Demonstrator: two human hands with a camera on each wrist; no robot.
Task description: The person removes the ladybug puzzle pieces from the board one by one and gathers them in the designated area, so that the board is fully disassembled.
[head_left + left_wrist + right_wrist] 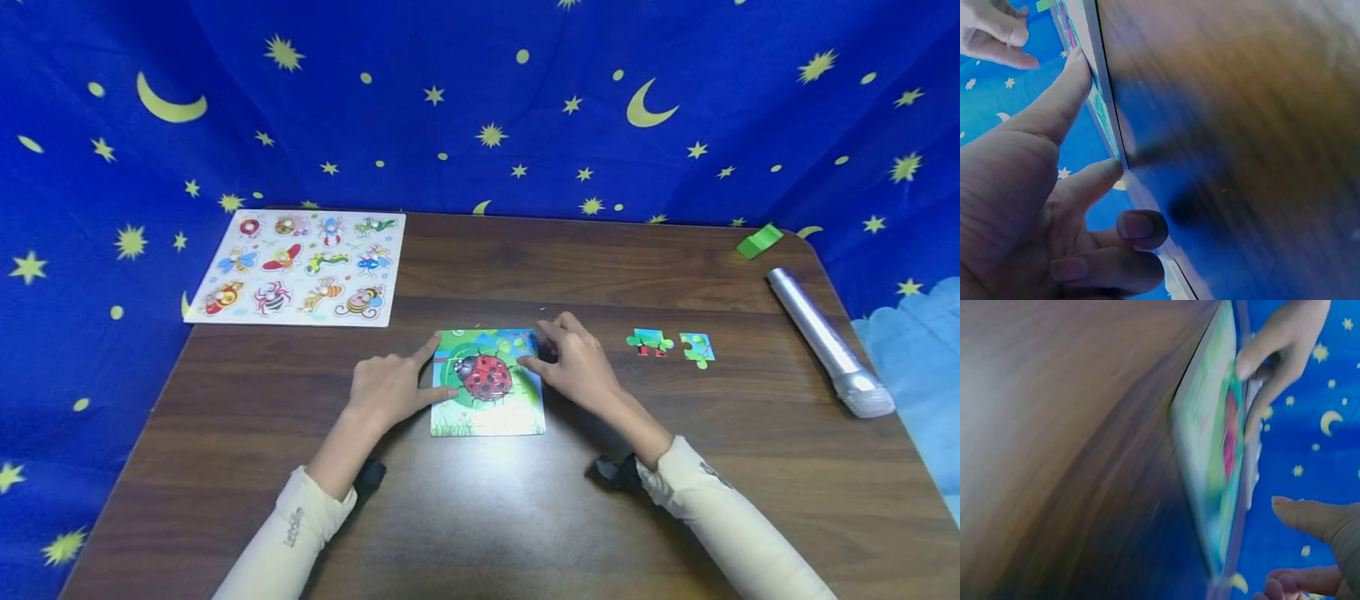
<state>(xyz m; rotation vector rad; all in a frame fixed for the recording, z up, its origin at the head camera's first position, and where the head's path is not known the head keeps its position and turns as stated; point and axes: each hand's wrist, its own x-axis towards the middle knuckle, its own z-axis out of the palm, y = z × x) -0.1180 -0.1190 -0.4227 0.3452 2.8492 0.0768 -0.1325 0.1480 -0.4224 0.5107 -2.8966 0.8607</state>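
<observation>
A square ladybug jigsaw puzzle (487, 423) lies flat on the brown table. On its left side, my left hand (386, 390) rests its straight thumb on the picture, while the index finger touches the top left corner. The left wrist view shows that thumb (1066, 94) on the board and the other fingers loosely bent. At the upper right edge is my right hand (579, 365), its thumb over the picture. In the right wrist view the right thumb (1310, 519) stands apart from the puzzle, and nothing is seen held. Two loose jigsaw pieces, one (649, 340) and another (697, 348), lie to the right.
A white insect peg puzzle board (292, 268) lies at the table's back left. Far right lie a silver microphone (828, 342) and a small green block (760, 242). A blue star-and-moon cloth (420, 50) hangs behind the table (487, 533).
</observation>
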